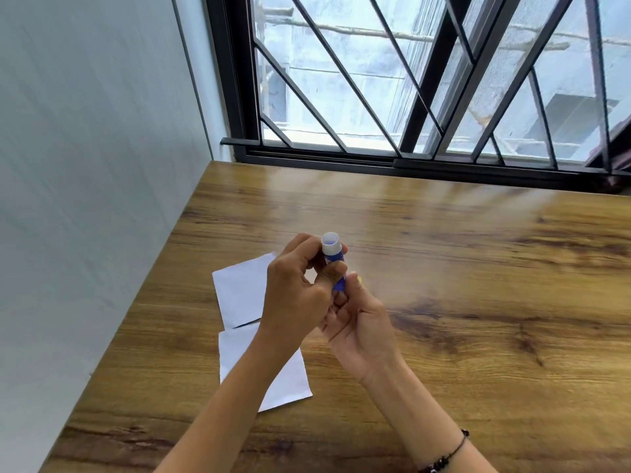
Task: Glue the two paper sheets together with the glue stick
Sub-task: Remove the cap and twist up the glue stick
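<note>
White paper, two sheets: far sheet (239,291) and near sheet (273,380), lying edge to edge on the wooden surface (444,302), no glue on them that I can see. So we're early. Both hands are up above them with the blue glue stick (336,264): left hand (297,298) fingers curled round its upper part, right hand (362,322) pinching the bottom end. Looks uncapped already. Spreading and pressing together are still left.

Hands and glue stick above the table

Two paper sheets (239,295) lie on the table (444,302) toward its left edge (one just behind the other); both hands hold the glue stick (336,261) above, right of them.
</note>
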Demonstrator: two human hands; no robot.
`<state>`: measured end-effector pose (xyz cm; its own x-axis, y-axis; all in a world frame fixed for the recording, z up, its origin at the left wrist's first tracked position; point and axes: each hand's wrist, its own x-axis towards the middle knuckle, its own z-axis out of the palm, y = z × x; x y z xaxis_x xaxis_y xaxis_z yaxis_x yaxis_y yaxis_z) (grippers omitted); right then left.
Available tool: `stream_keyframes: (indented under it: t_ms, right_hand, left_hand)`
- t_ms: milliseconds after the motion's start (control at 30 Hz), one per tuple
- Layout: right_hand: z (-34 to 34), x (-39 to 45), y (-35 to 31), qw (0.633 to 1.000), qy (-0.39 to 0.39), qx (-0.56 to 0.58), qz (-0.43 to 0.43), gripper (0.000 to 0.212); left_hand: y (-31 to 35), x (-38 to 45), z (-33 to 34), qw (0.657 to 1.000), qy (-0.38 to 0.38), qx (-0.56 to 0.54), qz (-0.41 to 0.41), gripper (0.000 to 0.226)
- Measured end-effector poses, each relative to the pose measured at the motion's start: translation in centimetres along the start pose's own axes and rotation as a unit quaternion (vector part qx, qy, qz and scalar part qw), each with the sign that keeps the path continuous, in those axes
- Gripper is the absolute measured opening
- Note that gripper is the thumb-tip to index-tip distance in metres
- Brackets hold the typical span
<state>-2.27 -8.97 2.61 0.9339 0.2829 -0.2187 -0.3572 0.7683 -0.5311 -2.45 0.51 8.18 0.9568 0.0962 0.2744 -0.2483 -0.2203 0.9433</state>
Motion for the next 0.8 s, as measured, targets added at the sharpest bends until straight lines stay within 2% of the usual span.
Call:
stream_keyframes:
  t_ms: [100,233,400,500,667,800]
  right_hand:
    - [0.11,0.1,0.12,1.0,0.02,0.004,0.019,0.036]
    - [-0.27,0.01,0.25,0.998,-0.006,-0.012,0.062,0.042]
    - [-0.69,-0.31,-0.03,0.998,-0.055,0.0,0.014,0.027]
    - [-0.66,-0.23,-0.12,0.999,-0.045,0.012,0.005,0.021]
    - [-0.26,0.17,-0.05,0.999,-0.007,0.016,0.043,0.04]
    - [-0.66,0.41,0.13,0.998,0.0,-0.02,0.061,0.043]
  left_hand:
    - [-0.04,-0.08,0.05,1.0,-0.001,0.008,0.001,0.019]
    - [-0.08,-0.12,0.05,1.0,-0.002,0.007,-0.001,0.02]
    - [-0.18,0.05,-0.11,1.0,-0.011,0.0,-0.001,0.02]
    - [-0.17,0.03,-0.01,1.0,-0.013,0.002,0.004,0.019]
    - [-0.2,-0.03,0.02,1.0,0.001,0.018,0.011,0.02]
    - [-0.26,-0.05,-0.05,1.0,0.0,0.027,0.014,0.02]
